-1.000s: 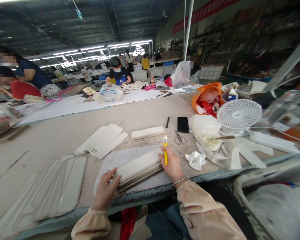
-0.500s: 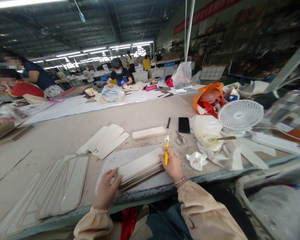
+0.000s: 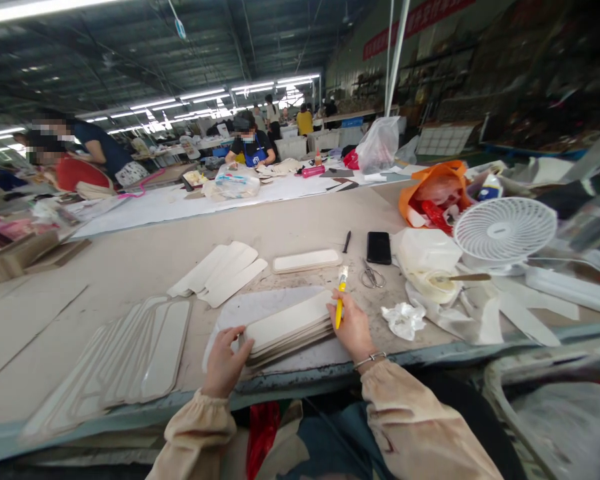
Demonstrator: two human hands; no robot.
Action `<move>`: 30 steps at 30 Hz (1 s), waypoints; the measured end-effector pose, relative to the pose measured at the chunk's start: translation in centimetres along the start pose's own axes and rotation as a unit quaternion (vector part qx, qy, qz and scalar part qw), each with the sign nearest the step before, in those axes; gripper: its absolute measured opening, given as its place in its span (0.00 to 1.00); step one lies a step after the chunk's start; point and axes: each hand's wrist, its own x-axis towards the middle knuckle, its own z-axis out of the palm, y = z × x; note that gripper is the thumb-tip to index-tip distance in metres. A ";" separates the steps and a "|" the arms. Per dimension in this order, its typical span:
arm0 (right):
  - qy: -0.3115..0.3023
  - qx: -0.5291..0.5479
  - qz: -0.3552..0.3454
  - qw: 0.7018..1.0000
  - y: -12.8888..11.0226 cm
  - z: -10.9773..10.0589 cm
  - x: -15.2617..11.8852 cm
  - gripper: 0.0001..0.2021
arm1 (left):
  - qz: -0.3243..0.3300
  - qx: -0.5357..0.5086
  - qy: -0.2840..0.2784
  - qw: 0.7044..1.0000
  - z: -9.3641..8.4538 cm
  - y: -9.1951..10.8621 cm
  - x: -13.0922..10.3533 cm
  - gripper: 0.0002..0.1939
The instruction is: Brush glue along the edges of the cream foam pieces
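A stack of long pale strips with rounded ends (image 3: 290,323) lies on a white sheet (image 3: 260,303) before me. My left hand (image 3: 226,360) grips the stack's left end, with thumb and fingers at its edges. In my right hand (image 3: 353,327) is a brush with a yellow handle (image 3: 339,310), its whitish bristles pointing up and away. The fingers of that hand also touch the stack's right end. Fanned-out strips (image 3: 165,347) lie to the left, more loose strips (image 3: 230,273) behind, and a small pile of strips (image 3: 307,261) beyond the stack.
Right of the stack are scissors (image 3: 373,275), a black phone (image 3: 379,248), crumpled white plastic (image 3: 403,320) and a tub of pale paste (image 3: 439,285) with a stick across it. A white fan (image 3: 505,230) stands farther right. A co-worker (image 3: 253,143) sits across the table.
The whole view has shifted a little to the right as the camera turned. Both hands keep nearly the same places on the stack, and the brush stays in the right hand.
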 end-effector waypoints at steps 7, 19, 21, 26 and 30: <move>-0.005 -0.013 0.008 1.000 0.3 0.2 -0.4 0.12 | -0.008 0.017 0.009 1.000 -0.4 1.9 0.1 0.16; -0.021 -0.050 0.016 0.998 0.1 0.2 -0.3 0.12 | 0.001 0.060 -0.021 0.998 -0.6 2.6 0.3 0.23; -0.025 -0.052 0.015 0.998 0.1 0.2 -0.3 0.12 | 0.009 0.076 -0.022 0.997 -0.8 3.0 0.4 0.22; -0.030 -0.052 0.014 0.998 0.1 0.2 -0.3 0.11 | 0.040 0.118 -0.008 0.992 -0.9 3.7 0.2 0.21; -0.028 -0.046 0.010 0.999 0.1 0.2 -0.3 0.11 | 0.054 0.147 -0.001 0.988 -0.9 4.0 0.2 0.21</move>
